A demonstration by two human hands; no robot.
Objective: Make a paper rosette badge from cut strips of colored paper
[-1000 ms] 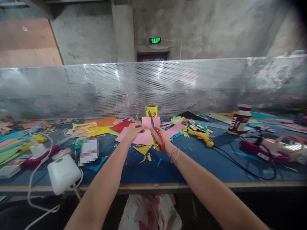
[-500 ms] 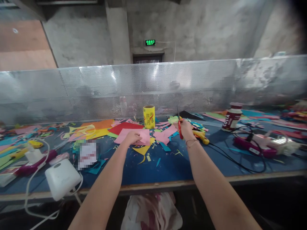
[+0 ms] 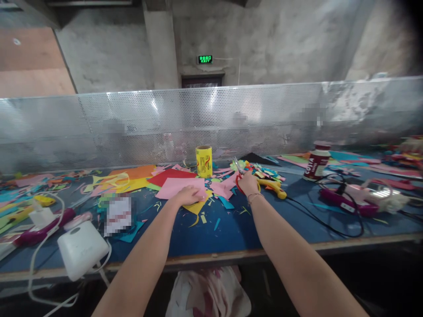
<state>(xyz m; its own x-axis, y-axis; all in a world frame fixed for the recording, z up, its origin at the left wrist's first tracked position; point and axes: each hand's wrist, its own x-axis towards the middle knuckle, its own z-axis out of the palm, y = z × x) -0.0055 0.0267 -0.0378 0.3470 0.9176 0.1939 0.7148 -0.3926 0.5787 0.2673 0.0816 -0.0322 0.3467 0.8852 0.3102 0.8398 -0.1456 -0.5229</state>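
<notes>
My left hand [image 3: 190,195] rests with its fingers stretched over a pink paper sheet [image 3: 168,188]; its fingertips are near the sheet's right edge. A yellow paper piece [image 3: 197,207] lies partly beneath this hand and sheet. My right hand [image 3: 248,182] is closed round the red handles of a pair of scissors [image 3: 238,165], whose metal blades point up and away to the left. Beside the blades are a pale green paper piece [image 3: 234,166] and another pink paper piece [image 3: 226,188]. Just right of that hand lies a yellow-handled tool [image 3: 276,188] with a black cord.
A yellow cardboard tube [image 3: 204,162] stands upright behind the papers. At right are a dark red bottle [image 3: 317,162] and a purple device [image 3: 350,203] among cords. A white adapter [image 3: 82,249] hangs over the front edge at left. A perforated metal screen [image 3: 132,127] borders the back.
My right hand has moved left and slightly toward me with the scissors, whose blades now tilt left. My left hand has flattened and shifted slightly over the pink sheet.
</notes>
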